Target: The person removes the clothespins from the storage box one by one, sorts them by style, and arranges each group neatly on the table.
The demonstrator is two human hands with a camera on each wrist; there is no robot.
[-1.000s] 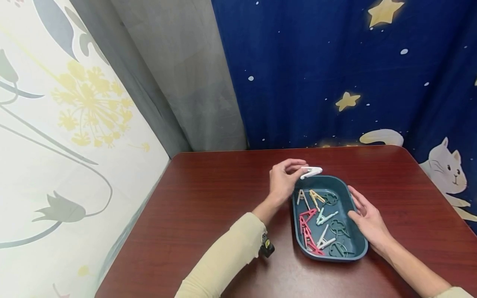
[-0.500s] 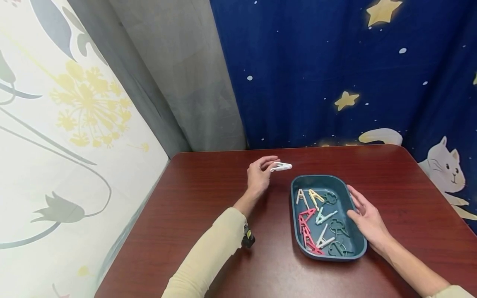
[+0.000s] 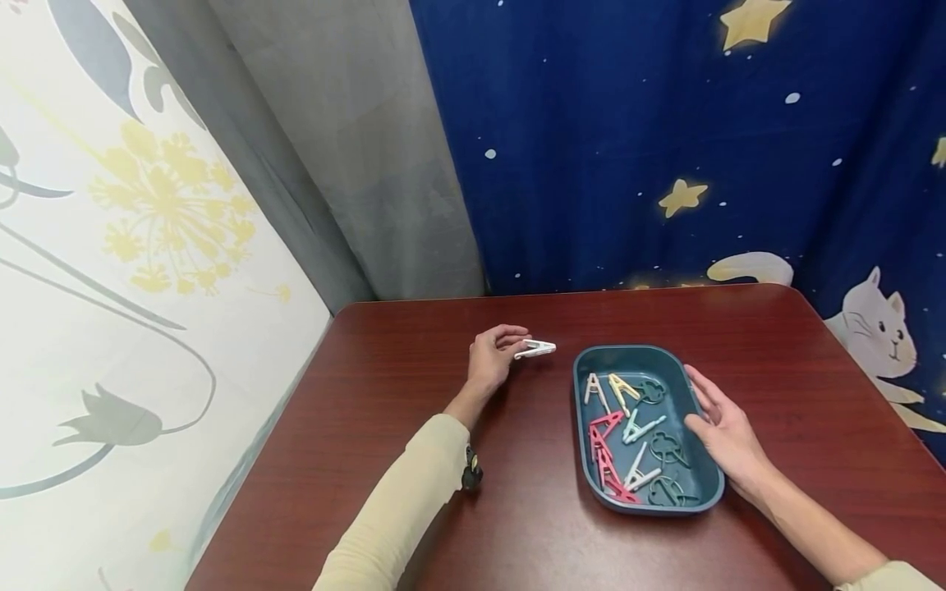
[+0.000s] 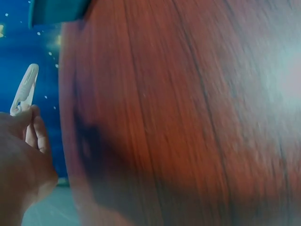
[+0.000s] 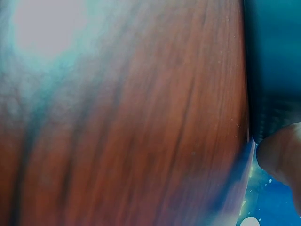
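My left hand [image 3: 491,359] pinches a white clothespin [image 3: 535,349] between thumb and fingertips, left of the bin. In the left wrist view the clothespin [image 4: 25,88] points up from the fingertips. My right hand [image 3: 733,443] grips the right side of a dark blue-green plastic bin [image 3: 658,510], thumb at the rim and fingers along the outer wall. Inside lie several red clothespins [image 3: 604,460], a yellow clothespin [image 3: 621,390], a beige one, a mint clothespin [image 3: 641,427], a white one, and several dark green clips with rings [image 3: 668,448].
The bin rests on a reddish-brown wooden table [image 3: 414,386] with a rounded far edge. A blue star-patterned curtain [image 3: 591,148] and a grey curtain [image 3: 347,131] hang behind it. A white patterned wall panel [image 3: 148,345] borders the left side.
My left hand has carried the white clothespin left, away from above the bin's far left corner, and then slightly lower. The right hand keeps its hold on the bin.
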